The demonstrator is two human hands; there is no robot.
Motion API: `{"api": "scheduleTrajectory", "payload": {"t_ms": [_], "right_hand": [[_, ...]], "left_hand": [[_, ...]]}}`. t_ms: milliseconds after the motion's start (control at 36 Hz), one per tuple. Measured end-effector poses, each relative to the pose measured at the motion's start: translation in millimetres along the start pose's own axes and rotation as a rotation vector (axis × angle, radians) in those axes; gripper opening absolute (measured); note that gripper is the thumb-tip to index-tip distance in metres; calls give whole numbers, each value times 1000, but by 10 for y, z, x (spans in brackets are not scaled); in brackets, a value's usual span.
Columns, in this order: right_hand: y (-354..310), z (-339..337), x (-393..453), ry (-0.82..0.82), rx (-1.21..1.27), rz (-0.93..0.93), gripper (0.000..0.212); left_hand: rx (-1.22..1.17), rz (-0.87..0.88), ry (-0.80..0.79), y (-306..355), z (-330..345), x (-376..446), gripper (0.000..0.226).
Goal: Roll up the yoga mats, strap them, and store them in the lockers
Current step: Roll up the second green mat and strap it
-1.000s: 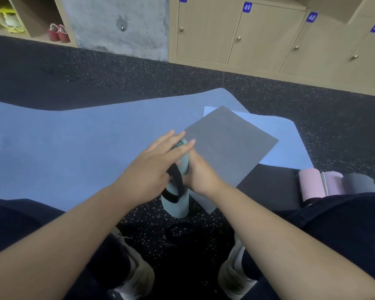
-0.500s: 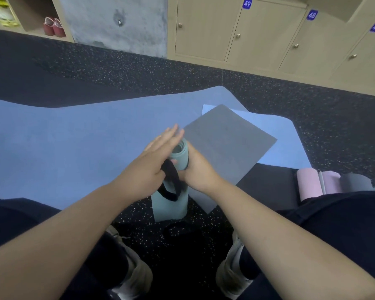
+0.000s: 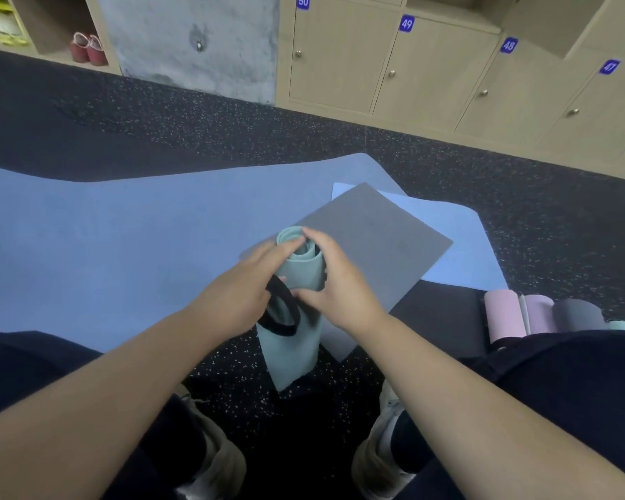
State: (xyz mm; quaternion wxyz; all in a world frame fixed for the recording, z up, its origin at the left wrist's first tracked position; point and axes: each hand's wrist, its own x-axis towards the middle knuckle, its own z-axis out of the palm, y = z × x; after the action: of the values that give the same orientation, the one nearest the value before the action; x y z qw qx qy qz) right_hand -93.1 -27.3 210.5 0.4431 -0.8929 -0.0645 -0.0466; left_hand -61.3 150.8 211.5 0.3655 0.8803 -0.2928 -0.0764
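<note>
Gripping the rolled green mat (image 3: pixel 296 279) from both sides, the person is holding it upright above the speckled dark floor (image 3: pixel 231 366), with its open spiral end turned toward the camera. The left hand (image 3: pixel 239 301) is curling round the left side of the roll, its fingers reaching to the top rim, and it seems also to be holding the black strap (image 3: pixel 284 312), which is looping loosely round the middle of the roll. The right hand (image 3: pixel 336 283) is wrapping round the right side, thumb lying across the front just beside the strap, probably to keep the layers from springing open while the loop is being worked down. The strap is sitting slack and slanted, so the strapping looks unfinished. The loose lower corner of the roll is hanging down between the person's shoes.

Behind the hands, a grey mat (image 3: pixel 372 243) is lying flat across the near corner of a large blue mat (image 3: pixel 105 247), with a paler blue sheet (image 3: pixel 466 258) showing under its far edge. At the right edge of the floor, rolled pink, mauve and grey mats (image 3: pixel 534 313) are lying side by side, touching. Along the far wall, the numbered lockers (image 3: pixel 430 77) are standing with doors closed, so storing is not yet begun.
</note>
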Motion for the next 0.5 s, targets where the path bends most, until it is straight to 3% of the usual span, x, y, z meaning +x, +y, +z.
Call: {"api": "scheduleTrajectory", "payload": {"t_ms": [500], "right_hand": [[83,-142,-82,-33,74,91,97]], "left_hand": [[46,3,-80,233,8,54,88]]}}
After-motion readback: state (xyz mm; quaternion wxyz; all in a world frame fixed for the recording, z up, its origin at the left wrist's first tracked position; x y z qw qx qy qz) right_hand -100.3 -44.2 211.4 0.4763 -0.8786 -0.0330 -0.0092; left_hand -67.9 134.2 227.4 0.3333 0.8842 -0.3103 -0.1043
